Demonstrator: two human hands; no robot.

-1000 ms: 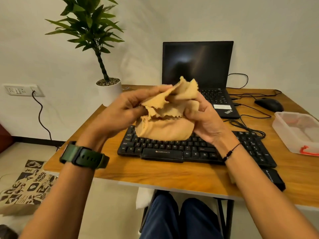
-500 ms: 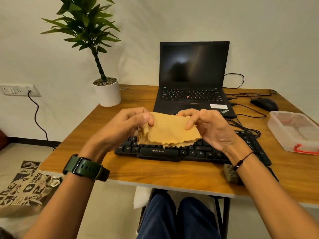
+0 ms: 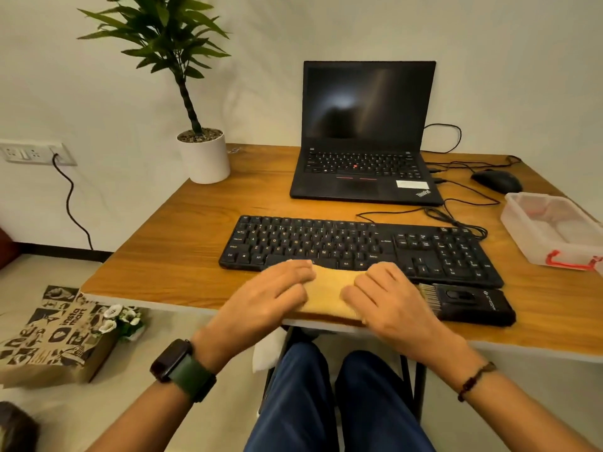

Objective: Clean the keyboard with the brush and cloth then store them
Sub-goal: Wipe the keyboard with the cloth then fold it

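A folded tan cloth [image 3: 329,293] lies on the wooden table [image 3: 182,256] at its front edge, just in front of the black keyboard [image 3: 355,246]. My left hand [image 3: 270,295] covers the cloth's left end and my right hand [image 3: 388,298] its right end. Both are palm down and hold the cloth against the table. A black brush [image 3: 470,303] with pale bristles lies just right of my right hand, in front of the keyboard's number pad.
An open black laptop [image 3: 365,138] stands behind the keyboard, with a mouse [image 3: 497,181] and cables [image 3: 456,216] to its right. A clear plastic box [image 3: 551,230] with a red latch sits at the right edge. A potted plant [image 3: 204,158] stands back left.
Both hands came down and toward me with the cloth, from crumpled in the air above the keyboard to folded flat at the table's front edge.
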